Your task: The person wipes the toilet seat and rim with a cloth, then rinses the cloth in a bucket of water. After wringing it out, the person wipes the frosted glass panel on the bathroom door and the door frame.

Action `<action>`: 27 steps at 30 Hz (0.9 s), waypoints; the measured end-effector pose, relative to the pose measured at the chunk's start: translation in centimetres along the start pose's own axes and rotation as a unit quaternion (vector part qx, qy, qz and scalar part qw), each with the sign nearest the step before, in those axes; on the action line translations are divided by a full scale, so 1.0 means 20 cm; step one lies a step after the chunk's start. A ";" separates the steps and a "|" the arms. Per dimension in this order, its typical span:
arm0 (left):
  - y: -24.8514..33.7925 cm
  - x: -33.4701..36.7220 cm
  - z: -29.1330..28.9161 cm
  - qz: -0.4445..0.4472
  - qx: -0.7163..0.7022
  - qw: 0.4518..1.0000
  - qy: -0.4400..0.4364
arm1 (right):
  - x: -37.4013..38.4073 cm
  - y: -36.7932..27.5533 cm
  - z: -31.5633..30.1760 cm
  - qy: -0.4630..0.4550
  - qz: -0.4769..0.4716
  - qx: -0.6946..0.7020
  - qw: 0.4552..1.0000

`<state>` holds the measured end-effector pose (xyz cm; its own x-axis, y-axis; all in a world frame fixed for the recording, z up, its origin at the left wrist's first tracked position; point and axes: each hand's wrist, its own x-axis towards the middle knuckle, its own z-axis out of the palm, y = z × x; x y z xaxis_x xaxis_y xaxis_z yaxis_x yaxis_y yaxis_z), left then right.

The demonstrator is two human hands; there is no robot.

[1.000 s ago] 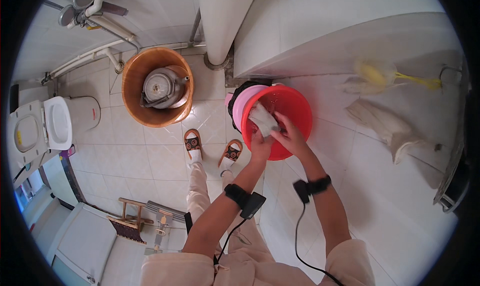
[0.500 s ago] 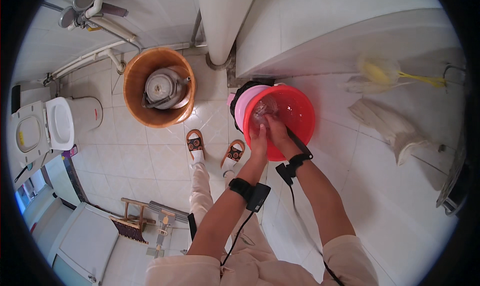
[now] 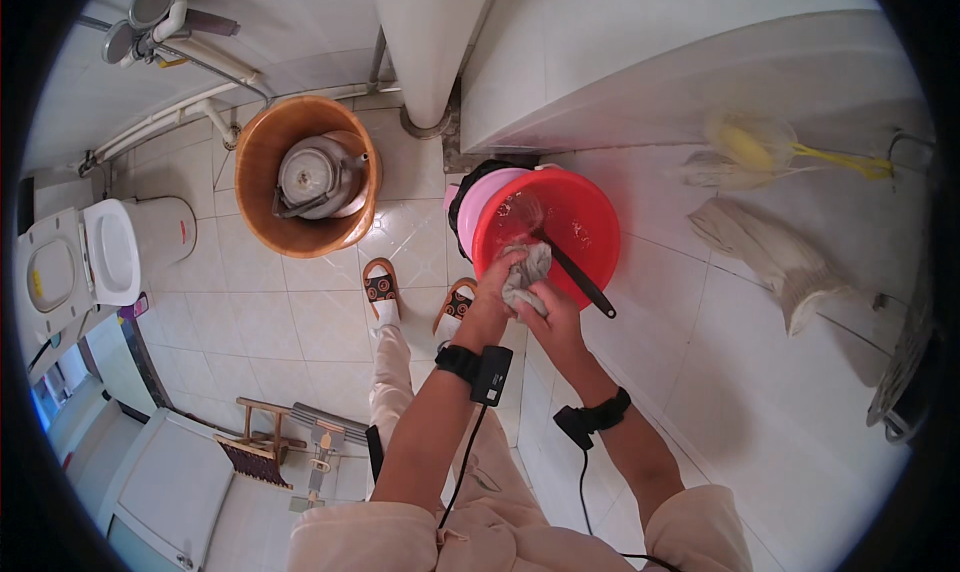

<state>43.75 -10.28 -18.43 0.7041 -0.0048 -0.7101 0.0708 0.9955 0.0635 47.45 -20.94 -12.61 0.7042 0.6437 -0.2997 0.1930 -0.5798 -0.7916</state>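
Observation:
Over the near rim of a red basin (image 3: 600,234), I hold a crumpled greyish-white cloth (image 3: 530,272) between both hands. My left hand (image 3: 497,280) grips its left side and my right hand (image 3: 552,317) pinches its lower right part. Water with foam lies in the basin. A utensil with a long black handle (image 3: 578,276) leans in it, its handle sticking out over the right rim; its head sits in the water and I cannot make out its kind. A pink bucket (image 3: 487,204) edged with a black bag shows behind the basin's left side.
A wooden tub (image 3: 262,197) with a metal kettle (image 3: 318,176) stands on the tiles to the left. Further left is a toilet (image 3: 112,252). A folding stool (image 3: 262,447) lies low left. Gloves (image 3: 765,257) hang on the right wall.
Both hands have come up out of the basin toward me, and the cloth now shows between them. The black handle lies uncovered.

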 end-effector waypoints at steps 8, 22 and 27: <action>-0.14 0.12 -0.20 0.071 0.089 0.992 0.052 | 0.12 0.14 0.14 0.131 0.063 0.128 0.981; -0.27 0.33 -0.22 0.102 -0.057 0.972 0.205 | 0.52 0.73 0.05 0.065 0.079 -0.023 0.994; -0.32 0.38 -0.32 0.150 -0.082 0.980 0.097 | 0.52 0.78 0.19 -0.036 -0.006 -0.148 0.988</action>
<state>44.13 -16.00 -28.78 0.5274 0.2935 -0.7973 -0.2456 0.9510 0.1876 55.27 -21.42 -30.08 0.6522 0.6793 -0.3365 0.4007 -0.6857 -0.6076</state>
